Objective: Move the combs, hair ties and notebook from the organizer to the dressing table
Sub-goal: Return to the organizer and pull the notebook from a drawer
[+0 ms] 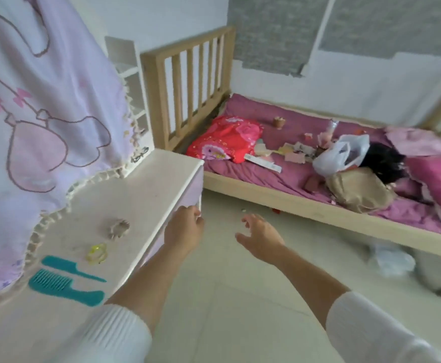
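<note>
- The left hand (184, 227) has its fingers curled around the front edge of the white dressing table (146, 189).
- The right hand (260, 235) is open over the floor, fingers spread, holding nothing.
- Two teal combs (65, 282) lie side by side on the table top, near the edge.
- A yellow hair tie (97, 254) sits just past them, and a beige hair tie (118, 227) a bit further along.
- A pink cloth (38, 113) hangs over the back of the table.

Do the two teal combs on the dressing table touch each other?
Apart. The head view shows a strip of white tabletop between the narrow comb and the wide comb.
</note>
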